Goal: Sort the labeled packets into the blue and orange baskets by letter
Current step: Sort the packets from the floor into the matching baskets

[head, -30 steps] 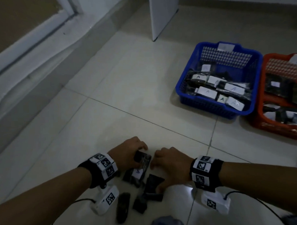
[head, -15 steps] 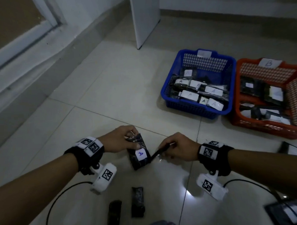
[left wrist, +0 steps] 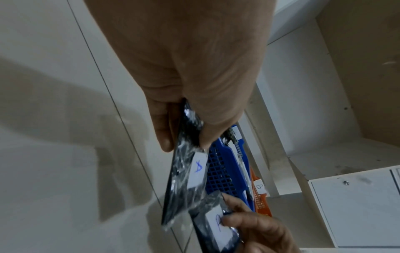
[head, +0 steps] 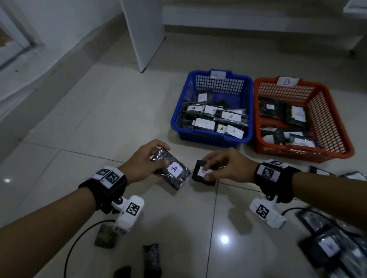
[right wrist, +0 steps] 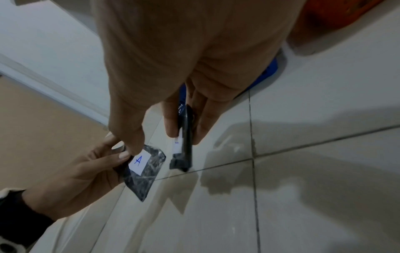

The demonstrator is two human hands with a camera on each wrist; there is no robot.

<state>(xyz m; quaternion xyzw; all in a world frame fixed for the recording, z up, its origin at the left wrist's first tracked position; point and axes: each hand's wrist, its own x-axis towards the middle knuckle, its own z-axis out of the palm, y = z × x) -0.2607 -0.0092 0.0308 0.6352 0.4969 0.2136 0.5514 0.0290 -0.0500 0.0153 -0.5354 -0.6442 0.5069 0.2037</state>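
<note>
My left hand [head: 147, 163] pinches a black packet labelled A [head: 173, 170] above the tiled floor; the same A packet [left wrist: 190, 172] runs down from my thumb in the left wrist view. My right hand [head: 221, 166] pinches a smaller black packet [head: 203, 172] with a white label partly under my thumb; that label reads B in the left wrist view [left wrist: 216, 224], and the packet shows edge-on in the right wrist view [right wrist: 184, 137]. The blue basket [head: 211, 138] holds several A packets. Beside it on the right, the orange basket [head: 304, 155], tagged B, holds several packets.
Loose black packets [head: 151, 262] lie on the floor near the bottom edge. More packets [head: 332, 246] are heaped at the lower right. A white panel [head: 145, 32] stands behind the baskets, and a wall skirting runs along the left.
Both hands lifted from the floor pile, each with a packet. The right hand's packet has turned label-up. The view swung up, so the baskets now sit nearer the middle.
</note>
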